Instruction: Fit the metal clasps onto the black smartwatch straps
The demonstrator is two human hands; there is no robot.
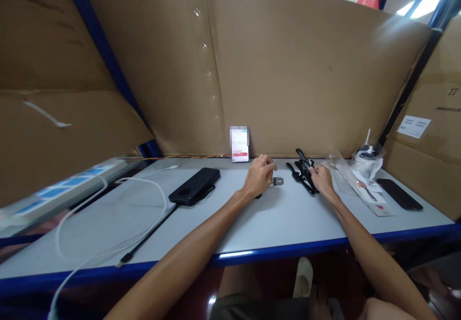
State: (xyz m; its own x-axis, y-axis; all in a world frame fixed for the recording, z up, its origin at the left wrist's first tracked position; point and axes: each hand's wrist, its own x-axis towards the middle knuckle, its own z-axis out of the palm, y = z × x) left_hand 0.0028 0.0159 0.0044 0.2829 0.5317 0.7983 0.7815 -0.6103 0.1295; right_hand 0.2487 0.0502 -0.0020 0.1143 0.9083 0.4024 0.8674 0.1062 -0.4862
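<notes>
My left hand [260,173] is over the middle of the table, its fingers curled in towards the thumb; whatever may be between them is hidden. Just right of it a small flat grey metal piece [278,181] with an opening lies on the tabletop. A bit of something black [258,196] shows from under my left wrist. Farther right, my right hand [322,178] is closed on one of several slim black-handled tools [306,167], bunched together and crossing each other. Their exact kind cannot be made out.
A phone [239,144] with a lit screen leans on the cardboard back wall. Left are a black power bank [194,186], white cables [162,193] and a power strip [72,185]. Right are plastic-wrapped packages [367,193] and a dark phone-like slab [399,194]. Blue edging [281,251] borders the table.
</notes>
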